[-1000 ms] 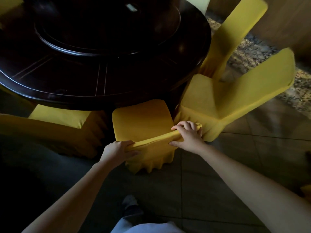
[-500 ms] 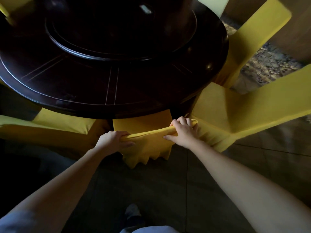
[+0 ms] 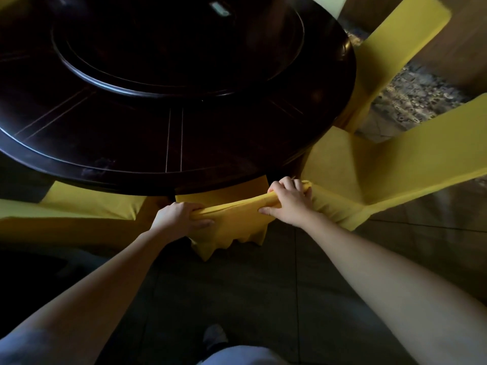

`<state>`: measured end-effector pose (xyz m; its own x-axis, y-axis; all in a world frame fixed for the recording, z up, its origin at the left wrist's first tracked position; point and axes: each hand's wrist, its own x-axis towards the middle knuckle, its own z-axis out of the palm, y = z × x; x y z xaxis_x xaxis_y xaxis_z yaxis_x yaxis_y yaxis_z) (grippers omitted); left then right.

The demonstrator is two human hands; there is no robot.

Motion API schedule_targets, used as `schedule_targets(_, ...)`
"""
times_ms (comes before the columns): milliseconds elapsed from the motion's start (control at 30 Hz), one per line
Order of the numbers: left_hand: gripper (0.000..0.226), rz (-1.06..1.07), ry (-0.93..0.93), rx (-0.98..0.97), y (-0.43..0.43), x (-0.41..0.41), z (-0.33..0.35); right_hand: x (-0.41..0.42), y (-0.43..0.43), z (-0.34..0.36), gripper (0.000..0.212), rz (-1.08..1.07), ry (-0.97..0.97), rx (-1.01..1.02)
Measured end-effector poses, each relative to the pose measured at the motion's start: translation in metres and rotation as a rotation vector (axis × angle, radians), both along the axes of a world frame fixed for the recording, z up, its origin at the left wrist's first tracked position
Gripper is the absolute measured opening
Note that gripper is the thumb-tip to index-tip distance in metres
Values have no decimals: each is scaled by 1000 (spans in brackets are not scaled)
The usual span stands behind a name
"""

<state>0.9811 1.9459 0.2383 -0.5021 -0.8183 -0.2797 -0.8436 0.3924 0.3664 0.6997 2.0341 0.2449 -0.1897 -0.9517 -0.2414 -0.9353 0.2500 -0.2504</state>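
Observation:
A chair in a yellow cover (image 3: 232, 225) stands pushed in under the near edge of the dark round table (image 3: 171, 143). Only a strip of its seat shows below the table rim. My left hand (image 3: 179, 217) grips the left end of the chair's backrest top, fingers curled over the fabric. My right hand (image 3: 288, 202) grips the right end of the same top edge. The cover's lower hem hangs in points over the floor.
A yellow-covered chair (image 3: 395, 164) stands close on the right, another behind it (image 3: 390, 48), and one on the left (image 3: 79, 206). The table carries a round turntable (image 3: 179, 48). Dark floor tiles (image 3: 263, 285) lie under me; a patterned rug (image 3: 416, 98) is at the far right.
The chair has slid forward under the table with both hands on its backrest; far less of its seat shows. My view has moved closer to the table.

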Motion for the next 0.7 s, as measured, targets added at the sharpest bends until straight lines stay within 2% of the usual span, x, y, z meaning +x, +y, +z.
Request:
schedule_targets(200, 65, 4, -20, 8, 2, -1, 3, 3, -1, 10, 56, -19, -27, 76)
schedule_targets(433, 64, 55, 11, -49, 13, -1, 4, 18, 15, 7, 72, -101, 21, 77)
schedule_targets(567, 55, 118, 162, -242, 32, -2, -1, 33, 30, 7, 76, -141, 17, 79)
schedule_targets(700, 55, 150, 166, -356, 62, -7, -8, 29, 46, 16, 74, -50, 44, 72)
